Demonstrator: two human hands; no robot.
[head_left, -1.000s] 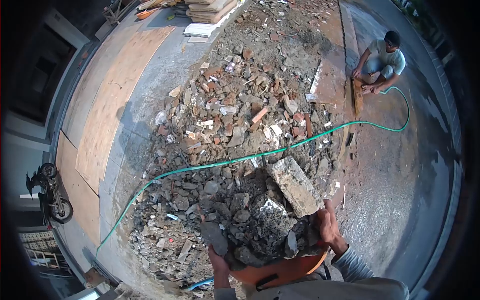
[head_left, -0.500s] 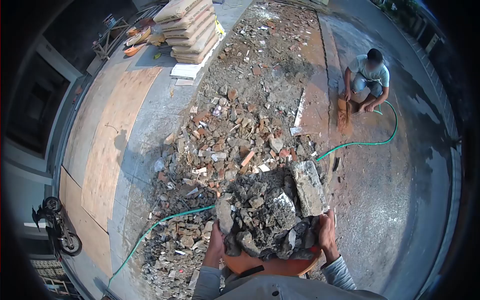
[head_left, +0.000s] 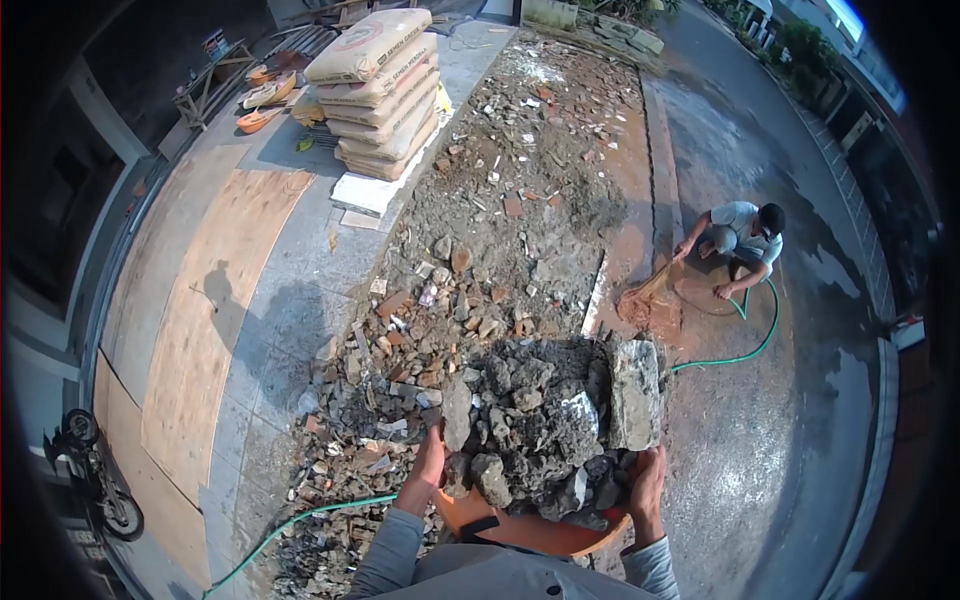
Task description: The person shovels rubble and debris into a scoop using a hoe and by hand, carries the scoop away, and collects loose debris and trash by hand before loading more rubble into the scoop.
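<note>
An orange basin (head_left: 560,535), heaped with broken concrete and dark soil (head_left: 535,425), is held close against my body. My left hand (head_left: 430,462) grips its left side, beside an upright grey stone slab (head_left: 457,415). On the opposite side my right hand (head_left: 647,482) clasps the rim, just below a long concrete block (head_left: 635,395) that leans on the heap. Both hands have their fingers partly hidden by the basin and load. The far rim is covered by rubble.
Loose rubble (head_left: 420,330) spreads ahead. A green hose (head_left: 300,520) crosses at left and reappears at right near a crouching co-worker (head_left: 742,245) holding a broom (head_left: 650,290). Stacked cement bags (head_left: 380,100) stand ahead left. A motorcycle (head_left: 95,475) is parked beyond plywood sheets (head_left: 215,300).
The view has shifted, so the cement bags appear lower. The loaded basin stays in both my hands. The co-worker's broom has swung leftward across the wet ground.
</note>
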